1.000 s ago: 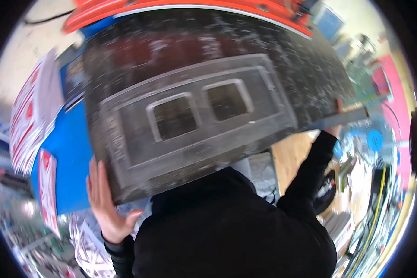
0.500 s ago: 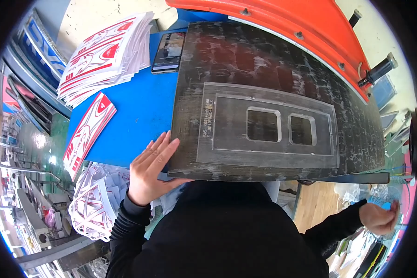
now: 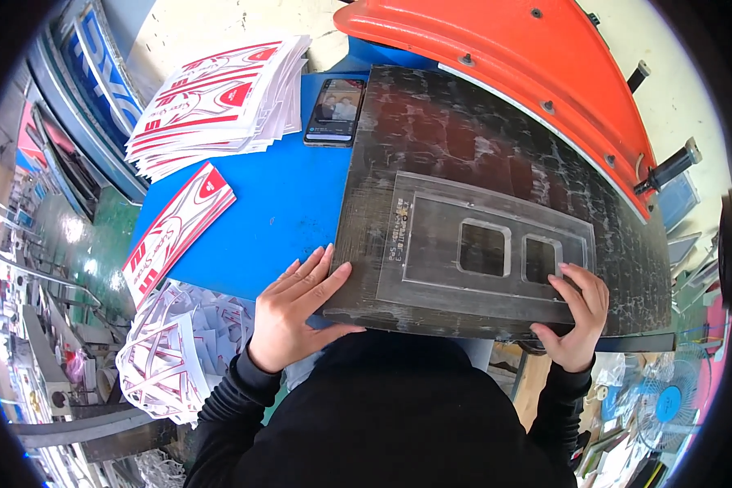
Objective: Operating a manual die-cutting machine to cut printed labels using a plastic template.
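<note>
A dark, scuffed board lies in front of me, and on it sits a clear plastic die frame with two rounded rectangular openings. My left hand rests on the board's near left corner, fingers stretched out and thumb along the front edge. Over the frame's right end is my right hand, fingertips touching the plastic beside the right-hand opening. Its thumb is spread toward the board's near edge. Neither hand holds anything.
Left of the board, a blue table carries a stack of printed sheets, a smaller printed pile and a phone. A red machine part stands behind. Paper offcuts fill the lower left; a fan is at right.
My right hand has come in from the far right onto the clear frame. My left hand stays at the board's corner. The whole view has shifted slightly.
</note>
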{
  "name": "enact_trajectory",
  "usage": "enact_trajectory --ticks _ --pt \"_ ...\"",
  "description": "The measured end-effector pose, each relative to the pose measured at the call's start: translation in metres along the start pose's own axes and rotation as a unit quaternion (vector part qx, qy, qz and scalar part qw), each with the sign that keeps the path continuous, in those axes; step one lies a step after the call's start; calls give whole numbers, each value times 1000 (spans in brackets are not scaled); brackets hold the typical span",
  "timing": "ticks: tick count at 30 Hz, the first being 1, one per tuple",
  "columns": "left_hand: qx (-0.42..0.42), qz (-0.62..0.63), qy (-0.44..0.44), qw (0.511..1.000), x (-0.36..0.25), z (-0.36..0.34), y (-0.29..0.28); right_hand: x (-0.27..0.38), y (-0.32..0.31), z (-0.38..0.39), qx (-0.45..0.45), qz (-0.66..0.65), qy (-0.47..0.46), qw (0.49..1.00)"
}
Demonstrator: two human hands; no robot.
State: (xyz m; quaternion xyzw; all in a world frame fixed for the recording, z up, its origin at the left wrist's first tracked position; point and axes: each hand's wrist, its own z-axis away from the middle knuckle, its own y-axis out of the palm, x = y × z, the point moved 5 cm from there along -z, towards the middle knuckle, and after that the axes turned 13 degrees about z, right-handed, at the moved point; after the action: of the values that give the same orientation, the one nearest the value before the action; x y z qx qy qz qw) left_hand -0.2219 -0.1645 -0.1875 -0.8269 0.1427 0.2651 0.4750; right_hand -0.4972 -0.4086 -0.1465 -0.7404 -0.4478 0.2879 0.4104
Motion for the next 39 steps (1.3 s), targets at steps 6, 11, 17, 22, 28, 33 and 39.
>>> enact_trajectory --ticks 6,11,17,22,28,33,39 --pt "16 111 -3 994 -9 -8 -18 17 2 -18 52 19 -22 998" --pt "-140 64 -22 988 25 -39 -106 8 2 -19 70 11 -55 996" --pt "-108 -161 -11 981 140 -102 -198 6 1 -24 70 -50 -76 993" --pt "-10 -177 -55 983 190 -118 -198 2 -3 -23 66 -73 -64 993" --pt "-151 -257 4 954 216 -115 -219 -38 -11 -8 -47 -192 57 979" --pt "-152 -282 -59 945 250 -111 -264 -73 -24 15 -182 -261 146 937" --pt "-243 -203 97 943 50 -158 -143 -106 -34 69 -232 -291 233 898"
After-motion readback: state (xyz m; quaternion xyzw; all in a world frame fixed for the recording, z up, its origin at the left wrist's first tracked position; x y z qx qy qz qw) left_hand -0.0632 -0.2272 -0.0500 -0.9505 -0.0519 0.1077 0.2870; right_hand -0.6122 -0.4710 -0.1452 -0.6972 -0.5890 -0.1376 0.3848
